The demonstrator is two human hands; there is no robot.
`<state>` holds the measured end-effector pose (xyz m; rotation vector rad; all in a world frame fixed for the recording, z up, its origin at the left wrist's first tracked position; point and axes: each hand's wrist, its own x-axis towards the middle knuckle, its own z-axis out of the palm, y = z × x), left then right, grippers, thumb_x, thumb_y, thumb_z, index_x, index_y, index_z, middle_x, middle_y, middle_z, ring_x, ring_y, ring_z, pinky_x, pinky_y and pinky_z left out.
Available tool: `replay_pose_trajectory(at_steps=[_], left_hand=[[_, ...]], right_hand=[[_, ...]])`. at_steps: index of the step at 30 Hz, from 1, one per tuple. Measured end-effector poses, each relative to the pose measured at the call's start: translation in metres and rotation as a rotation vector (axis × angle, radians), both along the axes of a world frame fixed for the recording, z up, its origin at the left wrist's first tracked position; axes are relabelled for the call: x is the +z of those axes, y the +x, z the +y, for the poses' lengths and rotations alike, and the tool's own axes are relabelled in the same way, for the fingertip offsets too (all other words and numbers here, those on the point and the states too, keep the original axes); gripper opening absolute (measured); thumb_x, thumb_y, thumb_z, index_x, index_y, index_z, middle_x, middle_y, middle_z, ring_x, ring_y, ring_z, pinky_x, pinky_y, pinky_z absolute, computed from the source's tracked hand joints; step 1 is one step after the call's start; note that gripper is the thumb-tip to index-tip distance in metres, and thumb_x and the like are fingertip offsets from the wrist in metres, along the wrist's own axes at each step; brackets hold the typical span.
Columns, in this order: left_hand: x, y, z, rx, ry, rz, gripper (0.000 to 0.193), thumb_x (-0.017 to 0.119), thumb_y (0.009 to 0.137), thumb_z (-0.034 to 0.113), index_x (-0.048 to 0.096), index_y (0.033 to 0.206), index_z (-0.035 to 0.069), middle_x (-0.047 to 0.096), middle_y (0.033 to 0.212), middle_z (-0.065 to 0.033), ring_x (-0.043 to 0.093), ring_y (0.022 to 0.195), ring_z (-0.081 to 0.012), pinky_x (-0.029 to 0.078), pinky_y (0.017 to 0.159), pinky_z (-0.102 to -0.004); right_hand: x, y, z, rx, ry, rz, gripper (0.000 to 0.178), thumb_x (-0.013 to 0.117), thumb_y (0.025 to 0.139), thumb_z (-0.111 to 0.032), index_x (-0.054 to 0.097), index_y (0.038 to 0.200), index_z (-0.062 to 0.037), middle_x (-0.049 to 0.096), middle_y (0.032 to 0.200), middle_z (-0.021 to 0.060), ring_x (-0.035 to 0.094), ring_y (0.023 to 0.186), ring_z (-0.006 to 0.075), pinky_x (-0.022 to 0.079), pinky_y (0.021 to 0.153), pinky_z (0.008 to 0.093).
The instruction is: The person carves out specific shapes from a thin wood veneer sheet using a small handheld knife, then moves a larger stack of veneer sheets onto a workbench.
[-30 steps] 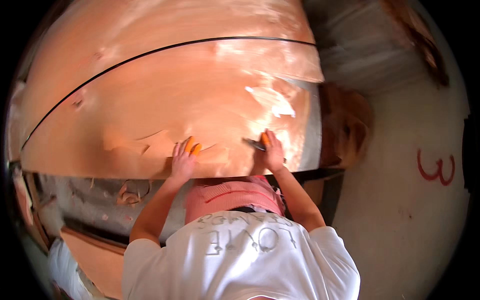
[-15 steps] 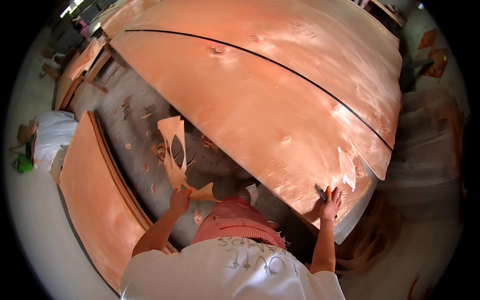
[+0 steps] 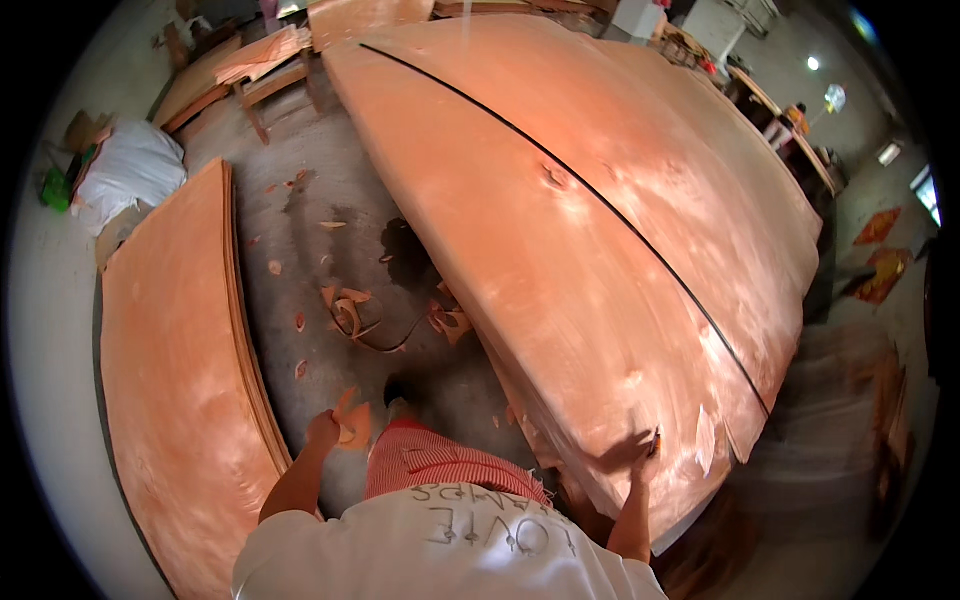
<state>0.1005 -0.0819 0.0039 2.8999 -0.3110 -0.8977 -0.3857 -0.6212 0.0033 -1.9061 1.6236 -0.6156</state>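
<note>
A large orange-brown wood veneer sheet point(image 3: 480, 230) lies on a wide stack, with a thin black strip point(image 3: 620, 215) running lengthwise over it. My right hand point(image 3: 643, 466) is over its near right end, closed around a small hand tool point(image 3: 655, 442) with a dark tip; the orange on its handle barely shows. To the right of that hand is a pale torn patch point(image 3: 706, 438) in the veneer. Down at my left side, my left hand point(image 3: 323, 430) grips a ragged veneer scrap point(image 3: 353, 420), which hangs beside my leg above the floor.
A lower stack of veneer sheets point(image 3: 180, 370) stands on the left. Scraps point(image 3: 348, 308) litter the grey floor point(image 3: 300, 230) between the stacks. A white sack point(image 3: 130, 175) rests by the left wall. Another person point(image 3: 790, 125) is far off at the back right.
The view has shifted. My left hand has drawn back leftward with the scrap, whose long strip no longer stretches out ahead. My right hand has gone from spread fingers to closed round the tool.
</note>
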Motion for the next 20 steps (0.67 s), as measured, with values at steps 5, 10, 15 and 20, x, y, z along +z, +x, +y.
replay_pose_trajectory(at_steps=[5, 10, 15, 20], left_hand=[[-0.027, 0.081, 0.026, 0.221, -0.22, -0.101, 0.026, 0.045, 0.086, 0.024, 0.06, 0.094, 0.005, 0.062, 0.091, -0.0173, 0.058, 0.085, -0.0364, 0.045, 0.069, -0.0457], [-0.031, 0.221, 0.05, 0.528, -0.59, -0.192, 0.034, 0.051, 0.085, 0.033, 0.06, 0.087, 0.0, 0.061, 0.066, -0.0144, 0.06, 0.062, -0.0242, 0.044, 0.055, -0.0366], [0.011, 0.357, 0.046, 0.929, -1.451, 0.085, 0.015, 0.056, 0.086, 0.024, 0.057, 0.091, 0.01, 0.058, 0.082, 0.0012, 0.052, 0.066, -0.009, 0.039, 0.051, -0.0263], [0.082, 0.453, 0.015, 0.963, -1.659, 0.207, 0.019, 0.059, 0.084, 0.029, 0.057, 0.092, 0.011, 0.058, 0.08, 0.0, 0.052, 0.065, -0.0102, 0.04, 0.055, -0.0245]], right_hand=[[-0.005, 0.179, 0.013, 0.238, -0.079, 0.078, 0.04, 0.045, 0.088, -0.017, 0.044, 0.124, -0.0003, 0.047, 0.124, 0.0202, 0.045, 0.115, 0.0328, 0.036, 0.097, 0.0362], [-0.021, 0.339, 0.005, 0.501, -0.183, 0.297, 0.04, 0.045, 0.086, -0.015, 0.044, 0.124, -0.0015, 0.041, 0.129, 0.0225, 0.043, 0.116, 0.036, 0.036, 0.097, 0.0385], [-0.023, 0.506, 0.006, 0.598, -0.072, 0.447, 0.046, 0.048, 0.082, -0.007, 0.041, 0.127, -0.002, 0.036, 0.133, 0.021, 0.041, 0.117, 0.0371, 0.035, 0.098, 0.0402], [-0.033, 0.633, 0.001, 0.687, -0.074, 0.414, 0.051, 0.05, 0.082, -0.01, 0.039, 0.131, -0.0122, 0.031, 0.138, 0.0173, 0.035, 0.123, 0.0355, 0.032, 0.1, 0.0406]])
